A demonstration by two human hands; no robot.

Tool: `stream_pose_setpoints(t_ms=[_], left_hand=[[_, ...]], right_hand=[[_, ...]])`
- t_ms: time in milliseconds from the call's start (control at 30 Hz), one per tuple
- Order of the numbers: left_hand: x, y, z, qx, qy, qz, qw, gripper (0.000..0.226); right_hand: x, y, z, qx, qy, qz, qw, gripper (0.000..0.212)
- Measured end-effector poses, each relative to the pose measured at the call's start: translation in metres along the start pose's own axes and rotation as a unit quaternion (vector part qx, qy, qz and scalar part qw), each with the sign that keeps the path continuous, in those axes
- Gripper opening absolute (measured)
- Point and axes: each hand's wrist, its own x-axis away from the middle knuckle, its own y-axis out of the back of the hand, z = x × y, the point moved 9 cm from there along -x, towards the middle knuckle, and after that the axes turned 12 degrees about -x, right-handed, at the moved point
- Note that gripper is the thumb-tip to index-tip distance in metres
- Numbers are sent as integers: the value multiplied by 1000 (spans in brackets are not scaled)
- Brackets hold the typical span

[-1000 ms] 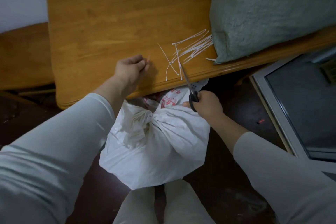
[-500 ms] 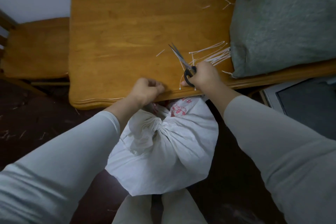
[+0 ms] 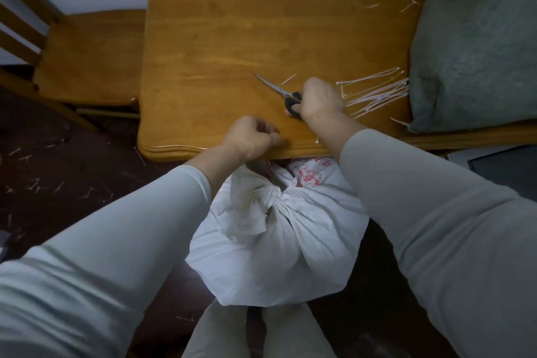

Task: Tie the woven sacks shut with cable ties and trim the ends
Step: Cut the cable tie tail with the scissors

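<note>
The right hand (image 3: 321,100) is laid on the wooden surface (image 3: 232,23), wrist bent down, with its fingers curled through the black handles of the scissors (image 3: 279,90). The blades are closed and pointed away to the left, low over the wood. The left hand (image 3: 250,136) is held as a loose fist at the near edge of the surface, knuckles up; whether anything is pinched in it cannot be told. The two hands are kept apart, near each other.

The white woven sack (image 3: 276,241) is seen on the floor below the edge, between the knees, its neck gathered into a tight bunch. Loose cable ties (image 3: 374,93) are spread just right of the right hand, beside a green cushion (image 3: 476,46).

A second ago the scissors were held down at the sack; they have since been brought up onto the surface. The left hand has been drawn back to the edge.
</note>
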Motion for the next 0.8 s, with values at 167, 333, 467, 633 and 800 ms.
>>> stream_pose_setpoints(t_ms=[167, 333, 467, 633, 800], left_hand=[[6, -5, 11, -15, -19, 26, 999, 10], [19, -28, 25, -102, -38, 126, 986, 48], [28, -38, 35, -206, -72, 159, 963, 65], [42, -49, 22, -381, -161, 142, 899, 58], [50, -84, 10, -607, -273, 96, 740, 60]], right_hand=[[-2, -9, 7, 35, 7, 12, 999, 27], [-4, -13, 16, 13, 33, -14, 999, 23], [6, -9, 15, -19, 59, -61, 996, 20], [42, -12, -12, -78, 71, -70, 992, 20], [69, -31, -54, -93, 39, -32, 994, 18]])
